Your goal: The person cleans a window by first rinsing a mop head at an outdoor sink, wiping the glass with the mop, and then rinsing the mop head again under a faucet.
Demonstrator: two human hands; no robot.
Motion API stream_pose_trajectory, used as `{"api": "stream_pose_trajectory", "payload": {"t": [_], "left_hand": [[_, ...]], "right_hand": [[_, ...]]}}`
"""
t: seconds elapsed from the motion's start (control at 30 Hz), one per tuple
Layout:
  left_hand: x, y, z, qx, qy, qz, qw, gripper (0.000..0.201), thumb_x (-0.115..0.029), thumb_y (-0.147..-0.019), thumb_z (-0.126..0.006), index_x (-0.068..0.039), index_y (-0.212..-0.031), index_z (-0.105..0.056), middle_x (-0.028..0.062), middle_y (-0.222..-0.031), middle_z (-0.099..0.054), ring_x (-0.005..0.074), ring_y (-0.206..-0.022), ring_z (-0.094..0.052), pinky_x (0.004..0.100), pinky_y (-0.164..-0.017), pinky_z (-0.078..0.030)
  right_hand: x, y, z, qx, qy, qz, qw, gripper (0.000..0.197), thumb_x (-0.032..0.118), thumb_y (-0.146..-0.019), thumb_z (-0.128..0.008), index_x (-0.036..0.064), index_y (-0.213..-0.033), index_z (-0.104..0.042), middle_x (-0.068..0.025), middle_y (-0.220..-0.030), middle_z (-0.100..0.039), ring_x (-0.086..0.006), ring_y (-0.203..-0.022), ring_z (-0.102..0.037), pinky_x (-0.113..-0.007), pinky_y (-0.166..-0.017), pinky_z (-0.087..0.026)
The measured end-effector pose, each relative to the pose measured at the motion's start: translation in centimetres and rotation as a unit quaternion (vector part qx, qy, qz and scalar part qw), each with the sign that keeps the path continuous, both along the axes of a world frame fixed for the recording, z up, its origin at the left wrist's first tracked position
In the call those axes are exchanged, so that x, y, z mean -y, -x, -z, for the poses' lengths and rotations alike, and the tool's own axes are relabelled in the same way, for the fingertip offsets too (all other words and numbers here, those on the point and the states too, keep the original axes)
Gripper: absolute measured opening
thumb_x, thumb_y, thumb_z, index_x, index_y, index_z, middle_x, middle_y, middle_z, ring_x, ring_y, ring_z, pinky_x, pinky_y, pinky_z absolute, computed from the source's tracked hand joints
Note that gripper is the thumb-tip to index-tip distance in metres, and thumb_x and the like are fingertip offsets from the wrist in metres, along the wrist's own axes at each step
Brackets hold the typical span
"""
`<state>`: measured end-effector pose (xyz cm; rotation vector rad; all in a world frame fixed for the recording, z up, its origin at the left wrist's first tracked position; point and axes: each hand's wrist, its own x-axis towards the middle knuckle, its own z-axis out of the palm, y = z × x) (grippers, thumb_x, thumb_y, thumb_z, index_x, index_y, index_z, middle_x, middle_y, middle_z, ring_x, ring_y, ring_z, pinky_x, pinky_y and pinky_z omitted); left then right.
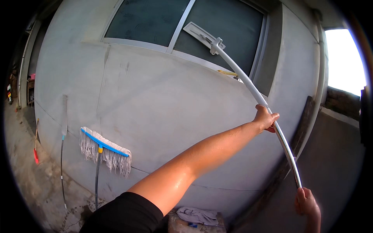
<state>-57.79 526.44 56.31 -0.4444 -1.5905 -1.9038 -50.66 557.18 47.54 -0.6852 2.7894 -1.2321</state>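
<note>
A flat mop (248,83) with a white and chrome pole slants up across the right half of the head view. My left hand (266,118) is closed round the middle of that pole, the arm stretched out in front. Lower down, my right hand (307,202) grips the bottom end of the pole. The pale rectangular mop head (200,34) is tilted in front of the right pane of a dark window (225,25). I cannot tell whether it touches the glass. Under the window, a yellow-handled tool (227,72) lies on the sill, partly hidden by the pole.
A string mop (105,147) with a blue bar leans head-up on the grey wall (155,101). Left of it stand a grey duster (64,116) on a thin pole and a red-bladed tool (36,156). A grey cloth (197,214) lies on a block below; a dark plank (305,124) leans at right.
</note>
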Motion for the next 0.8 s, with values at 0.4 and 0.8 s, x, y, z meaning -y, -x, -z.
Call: {"api": "stream_pose_trajectory", "payload": {"t": [0.4, 0.8], "left_hand": [[-5.7, 3.6, -4.7, -0.036, -0.153, 0.206, 0.966, 0.026, -0.019, -0.088, -0.052, 0.002, -0.095, -0.04, 0.0079, -0.082, -0.047, 0.0177, -0.064, -0.06, 0.0355, -0.057, -0.059], [1.1, 3.1, -3.4, -0.096, -0.137, 0.1, 0.981, 0.018, -0.013, -0.087, -0.045, 0.004, -0.087, -0.041, 0.0141, -0.073, -0.053, 0.0241, -0.063, -0.061, 0.0406, -0.067, -0.057]], "right_hand": [[-17.3, 0.1, -4.6, -0.403, -0.211, 0.245, 0.856, 0.042, 0.042, -0.089, -0.045, 0.0004, -0.093, -0.051, -0.0111, -0.08, -0.047, -0.0202, -0.07, -0.047, -0.032, -0.065, -0.04], [-11.5, -0.8, -5.6, -0.422, -0.213, 0.195, 0.859, 0.042, 0.045, -0.089, -0.045, 0.0035, -0.086, -0.052, -0.0073, -0.07, -0.047, -0.0151, -0.061, -0.045, -0.03, -0.056, -0.038]]}}
